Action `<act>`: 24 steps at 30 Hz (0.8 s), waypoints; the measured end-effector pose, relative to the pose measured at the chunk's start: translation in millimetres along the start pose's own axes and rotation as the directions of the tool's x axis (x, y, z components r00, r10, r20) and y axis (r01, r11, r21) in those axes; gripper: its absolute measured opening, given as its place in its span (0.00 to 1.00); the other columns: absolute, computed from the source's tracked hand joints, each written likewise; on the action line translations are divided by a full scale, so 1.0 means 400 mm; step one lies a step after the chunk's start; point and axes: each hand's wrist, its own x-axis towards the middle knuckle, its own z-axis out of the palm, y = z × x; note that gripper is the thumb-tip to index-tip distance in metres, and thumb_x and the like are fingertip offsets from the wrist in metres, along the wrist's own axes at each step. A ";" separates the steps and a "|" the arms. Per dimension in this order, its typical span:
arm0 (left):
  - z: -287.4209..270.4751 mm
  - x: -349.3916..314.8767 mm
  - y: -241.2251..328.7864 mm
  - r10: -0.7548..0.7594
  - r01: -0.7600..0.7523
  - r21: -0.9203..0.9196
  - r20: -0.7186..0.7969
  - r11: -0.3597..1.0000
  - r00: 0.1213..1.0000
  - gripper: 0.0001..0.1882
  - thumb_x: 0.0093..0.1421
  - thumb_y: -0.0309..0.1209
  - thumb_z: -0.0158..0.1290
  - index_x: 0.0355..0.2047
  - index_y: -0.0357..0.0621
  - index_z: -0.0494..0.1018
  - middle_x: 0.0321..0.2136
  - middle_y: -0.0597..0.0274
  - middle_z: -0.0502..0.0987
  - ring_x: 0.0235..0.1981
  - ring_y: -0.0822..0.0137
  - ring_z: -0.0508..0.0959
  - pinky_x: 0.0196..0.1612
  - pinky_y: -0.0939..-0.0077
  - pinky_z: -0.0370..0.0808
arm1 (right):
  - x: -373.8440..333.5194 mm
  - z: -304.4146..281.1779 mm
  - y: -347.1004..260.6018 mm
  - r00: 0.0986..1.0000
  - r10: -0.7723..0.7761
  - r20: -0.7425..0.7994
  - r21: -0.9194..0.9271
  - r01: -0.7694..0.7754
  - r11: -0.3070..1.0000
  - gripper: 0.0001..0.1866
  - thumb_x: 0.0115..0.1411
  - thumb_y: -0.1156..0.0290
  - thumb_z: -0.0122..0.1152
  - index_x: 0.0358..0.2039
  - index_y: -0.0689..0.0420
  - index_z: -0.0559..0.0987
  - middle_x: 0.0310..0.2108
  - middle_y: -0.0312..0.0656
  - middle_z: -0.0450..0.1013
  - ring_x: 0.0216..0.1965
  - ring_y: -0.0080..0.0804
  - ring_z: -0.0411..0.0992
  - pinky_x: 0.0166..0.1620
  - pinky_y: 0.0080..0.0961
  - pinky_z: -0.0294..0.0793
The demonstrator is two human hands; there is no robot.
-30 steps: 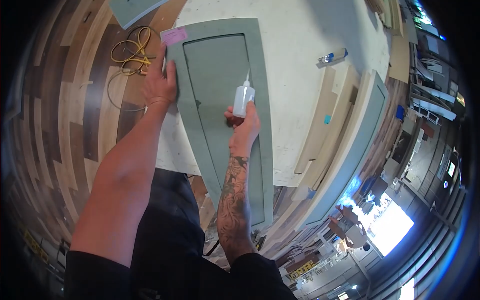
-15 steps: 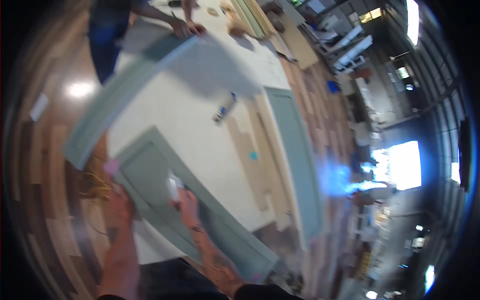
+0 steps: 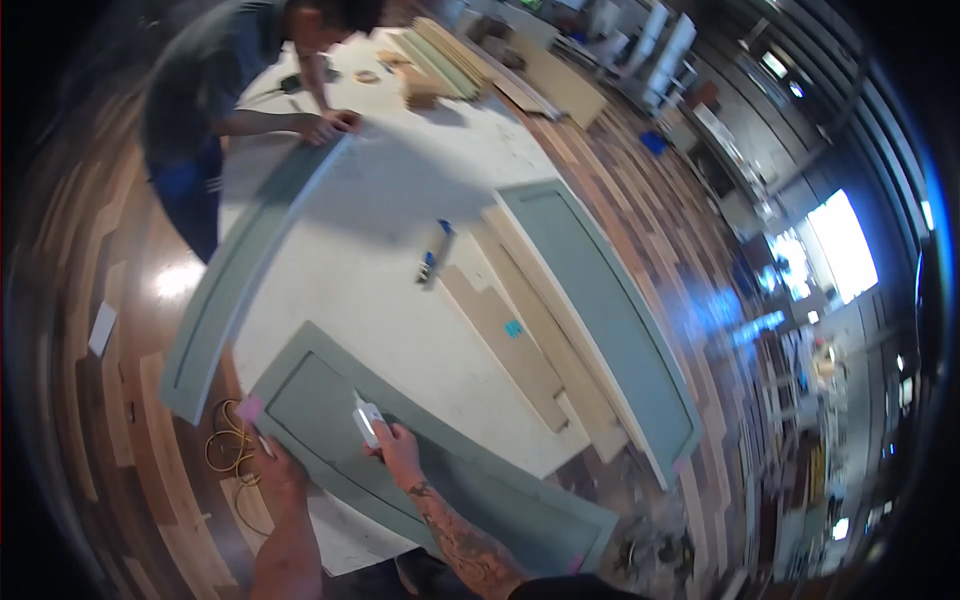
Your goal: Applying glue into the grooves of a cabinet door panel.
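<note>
My right hand (image 3: 401, 459) is closed around a small white squeeze bottle (image 3: 367, 420) with a narrow nozzle, likely glue. Its nozzle points away from me, over the recessed face of a grey-green framed panel (image 3: 335, 400) like a cabinet door. The panel lies slantwise across the near part of the table. At its left edge, my left hand (image 3: 284, 472) is closed, seemingly gripping that edge, with a pale sliver by the fingers. A pink tag (image 3: 250, 408) sits on the panel's near-left corner. Whether the nozzle touches the panel is unclear.
Across the white table (image 3: 330, 260), a person (image 3: 205, 120) leans over a long green panel (image 3: 245, 245). Bare wood strips (image 3: 520, 345), a blue-ended tool (image 3: 434, 255) and another green panel (image 3: 600, 310) lie to the right. A yellow cord (image 3: 228, 450) coils on the floor at left.
My view has turned, so the table and panels appear shifted. More of the other person shows now. The white bottle stays in my right hand over the panel, and my left hand remains at its edge.
</note>
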 end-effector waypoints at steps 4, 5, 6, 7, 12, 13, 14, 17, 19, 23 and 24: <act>-0.010 -0.019 0.022 0.051 -0.055 0.044 0.077 0.998 0.996 0.35 0.72 0.50 0.39 0.74 0.49 0.52 0.66 0.41 0.66 0.61 0.43 0.73 0.60 0.57 0.69 | 0.043 0.026 0.053 0.978 -0.204 0.046 -0.275 0.209 0.938 0.27 0.66 0.48 0.59 0.36 0.65 0.79 0.27 0.45 0.79 0.23 0.29 0.78 0.29 0.28 0.75; -0.042 -0.026 0.029 0.045 -0.048 0.049 0.058 0.998 0.997 0.37 0.71 0.53 0.38 0.74 0.46 0.52 0.66 0.40 0.66 0.61 0.42 0.72 0.61 0.56 0.68 | -0.006 0.058 -0.008 0.994 -0.102 0.046 -0.189 0.109 0.976 0.30 0.65 0.45 0.58 0.34 0.66 0.78 0.26 0.46 0.79 0.23 0.30 0.79 0.28 0.29 0.76; -0.065 -0.019 0.038 0.046 -0.048 0.046 0.030 0.998 0.998 0.40 0.71 0.56 0.36 0.74 0.43 0.51 0.67 0.39 0.65 0.62 0.41 0.71 0.62 0.54 0.67 | -0.020 0.050 -0.018 0.994 -0.105 -0.013 -0.174 0.101 0.980 0.30 0.65 0.45 0.58 0.34 0.66 0.78 0.26 0.46 0.79 0.23 0.30 0.79 0.28 0.29 0.76; -0.085 -0.012 0.020 0.036 -0.035 0.052 -0.032 0.998 0.999 0.42 0.70 0.59 0.35 0.73 0.40 0.51 0.67 0.38 0.64 0.62 0.40 0.71 0.62 0.52 0.67 | -0.027 0.058 -0.020 0.995 -0.099 0.007 -0.144 0.099 0.985 0.30 0.65 0.45 0.59 0.34 0.66 0.78 0.26 0.46 0.78 0.22 0.30 0.79 0.28 0.29 0.76; -0.031 -0.021 0.029 -0.028 0.022 0.083 0.078 0.996 0.997 0.34 0.74 0.51 0.33 0.75 0.53 0.49 0.68 0.38 0.63 0.66 0.44 0.67 0.64 0.60 0.65 | -0.033 0.009 -0.017 0.996 -0.079 -0.051 -0.146 0.071 0.987 0.27 0.64 0.47 0.61 0.35 0.66 0.78 0.27 0.45 0.79 0.24 0.30 0.80 0.29 0.28 0.77; -0.026 -0.031 0.035 -0.021 0.021 -0.004 0.046 1.000 0.999 0.33 0.74 0.49 0.34 0.75 0.52 0.50 0.67 0.38 0.64 0.65 0.44 0.68 0.63 0.60 0.66 | -0.035 0.010 -0.008 0.996 -0.065 -0.057 -0.132 0.057 0.990 0.27 0.64 0.47 0.62 0.35 0.66 0.78 0.27 0.45 0.79 0.24 0.30 0.80 0.30 0.28 0.77; -0.039 -0.035 0.061 -0.081 0.089 -0.062 0.117 0.994 0.990 0.33 0.74 0.42 0.38 0.74 0.40 0.51 0.70 0.41 0.60 0.70 0.49 0.63 0.69 0.66 0.59 | -0.030 0.010 -0.009 0.998 -0.067 0.002 -0.158 0.067 0.985 0.27 0.64 0.47 0.62 0.35 0.66 0.78 0.27 0.45 0.79 0.24 0.30 0.80 0.30 0.28 0.77; -0.052 -0.023 0.057 -0.075 0.082 -0.084 0.083 0.993 0.994 0.32 0.74 0.39 0.39 0.74 0.40 0.51 0.70 0.42 0.61 0.69 0.50 0.63 0.68 0.67 0.60 | -0.030 0.026 -0.004 0.996 -0.084 -0.032 -0.154 0.078 0.985 0.27 0.64 0.48 0.62 0.35 0.66 0.78 0.28 0.45 0.79 0.24 0.29 0.80 0.30 0.27 0.77; -0.052 -0.019 0.043 -0.088 0.091 -0.113 0.040 0.989 0.995 0.32 0.74 0.38 0.39 0.74 0.40 0.51 0.69 0.41 0.62 0.69 0.50 0.64 0.68 0.68 0.60 | -0.023 0.034 0.001 0.995 -0.078 -0.065 -0.185 0.065 0.981 0.26 0.64 0.49 0.63 0.36 0.66 0.78 0.29 0.45 0.79 0.24 0.29 0.80 0.31 0.26 0.76; -0.040 0.003 0.039 -0.103 0.103 -0.104 0.006 0.989 0.995 0.31 0.73 0.36 0.40 0.73 0.39 0.53 0.67 0.40 0.65 0.67 0.50 0.67 0.66 0.68 0.64 | -0.013 0.051 -0.012 0.996 -0.041 -0.075 -0.163 0.029 0.986 0.25 0.64 0.50 0.63 0.37 0.66 0.78 0.28 0.45 0.80 0.24 0.29 0.80 0.30 0.25 0.75; -0.031 0.006 0.022 -0.081 0.076 -0.134 -0.033 0.988 0.996 0.31 0.73 0.36 0.40 0.73 0.41 0.54 0.67 0.41 0.66 0.66 0.51 0.69 0.65 0.68 0.65 | -0.018 0.055 -0.025 0.997 -0.030 -0.068 -0.169 0.018 0.985 0.25 0.65 0.51 0.63 0.37 0.65 0.78 0.28 0.44 0.80 0.24 0.29 0.80 0.29 0.24 0.74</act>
